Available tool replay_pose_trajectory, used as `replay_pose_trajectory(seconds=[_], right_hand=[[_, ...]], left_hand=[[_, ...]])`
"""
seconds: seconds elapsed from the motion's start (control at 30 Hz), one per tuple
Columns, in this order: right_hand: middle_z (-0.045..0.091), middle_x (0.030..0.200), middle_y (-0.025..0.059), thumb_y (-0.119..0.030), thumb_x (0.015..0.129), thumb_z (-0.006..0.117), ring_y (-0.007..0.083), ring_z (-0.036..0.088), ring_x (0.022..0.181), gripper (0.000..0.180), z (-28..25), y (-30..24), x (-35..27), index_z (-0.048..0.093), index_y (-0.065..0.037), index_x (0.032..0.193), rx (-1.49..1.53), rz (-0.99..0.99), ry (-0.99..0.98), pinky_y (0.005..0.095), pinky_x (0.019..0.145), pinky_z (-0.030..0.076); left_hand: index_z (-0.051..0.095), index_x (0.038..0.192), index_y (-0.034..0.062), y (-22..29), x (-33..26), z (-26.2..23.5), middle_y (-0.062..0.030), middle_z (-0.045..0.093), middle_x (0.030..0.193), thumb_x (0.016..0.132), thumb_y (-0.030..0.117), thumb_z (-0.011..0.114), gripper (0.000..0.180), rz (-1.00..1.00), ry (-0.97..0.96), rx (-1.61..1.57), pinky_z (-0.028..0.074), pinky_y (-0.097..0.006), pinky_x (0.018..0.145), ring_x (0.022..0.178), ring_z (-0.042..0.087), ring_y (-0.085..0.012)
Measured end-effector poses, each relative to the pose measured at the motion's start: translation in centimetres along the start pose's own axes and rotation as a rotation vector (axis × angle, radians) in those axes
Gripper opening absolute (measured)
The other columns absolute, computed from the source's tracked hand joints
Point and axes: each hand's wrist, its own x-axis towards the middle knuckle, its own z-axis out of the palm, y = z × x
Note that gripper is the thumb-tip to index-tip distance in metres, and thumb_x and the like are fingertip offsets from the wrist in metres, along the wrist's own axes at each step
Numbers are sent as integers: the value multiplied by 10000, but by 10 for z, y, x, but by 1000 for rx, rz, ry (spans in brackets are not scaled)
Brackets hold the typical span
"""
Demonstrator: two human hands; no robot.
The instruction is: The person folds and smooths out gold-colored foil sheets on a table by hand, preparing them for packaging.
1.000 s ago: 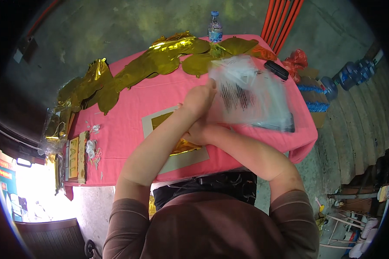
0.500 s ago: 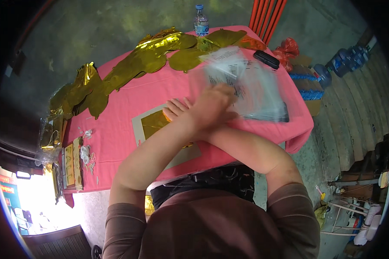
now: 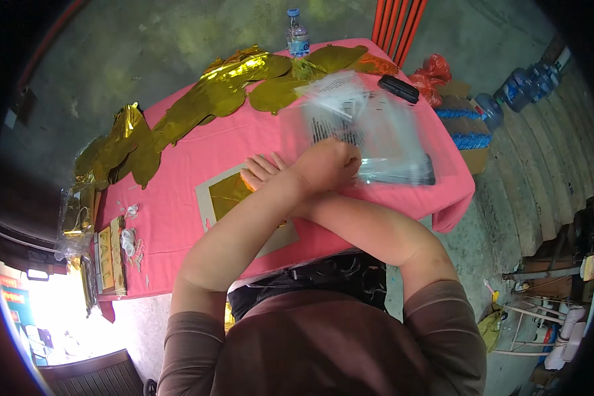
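My forearms cross, the left one over the right. My left hand (image 3: 329,164), closed with its fingertips pinched, is at the near-left edge of a stack of clear plastic bags (image 3: 393,142) with dark print; a bag's edge appears to be in the pinch. My right hand (image 3: 263,169) lies with its fingers stretched out on a folded gold foil piece (image 3: 226,195). That foil rests on a grey-brown cardboard sheet (image 3: 204,204). My left forearm hides part of both the sheet and my right hand.
Flat gold foil balloons (image 3: 224,96) line the far edge of the pink-covered table (image 3: 178,244). A water bottle (image 3: 297,36) stands behind them. A black case (image 3: 398,88) lies beyond the bags. White ribbon rolls (image 3: 128,241) and gold packets (image 3: 109,257) sit at the left.
The view has shifted slightly. My left hand, blurred before, now shows more sharply at the bags' near edge, and the upper bag has shifted a little. My right hand stays flat on the foil.
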Motion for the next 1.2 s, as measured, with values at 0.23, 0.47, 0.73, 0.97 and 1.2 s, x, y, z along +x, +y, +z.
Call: replay_pose_trajectory(seconds=[0.23,0.47,0.73,0.97,1.2], right_hand=[[245,1479,179,-502,854,445,313,158,1399,745,12,3,4,310,-9,1395,53,23,37,539,1107,74],[233,1483,180,-512,850,459,316,146,1401,773,13,2,7,277,-9,1408,68,51,-17,534,1110,63],[242,1453,256,-510,830,474,403,199,1368,800,-20,-4,3,282,32,1387,93,26,-113,574,1086,116],[342,1372,305,-485,819,495,449,330,1286,764,-22,-6,1,357,69,1327,58,-30,76,598,1051,195],[362,1364,273,-466,845,479,410,316,1298,706,2,-5,6,383,52,1315,237,-74,231,557,1071,192]], left_hand=[[542,723,13,-4,-6,11,-178,551,630,741,115,599,118,71,127,138,472,-415,574,617,579,-358],[551,708,21,-6,-8,7,-169,579,675,758,137,603,136,101,-15,209,490,-407,625,672,604,-340],[551,691,4,-24,-6,8,-83,597,633,776,73,612,125,-329,186,-456,457,-330,531,556,579,-164],[531,806,39,-17,-4,-10,-12,604,762,803,-3,660,136,-202,362,-441,468,-217,601,687,562,-64],[589,836,14,16,-17,-78,-44,604,761,784,-5,657,87,-9,739,-241,482,-235,661,708,574,-104]])
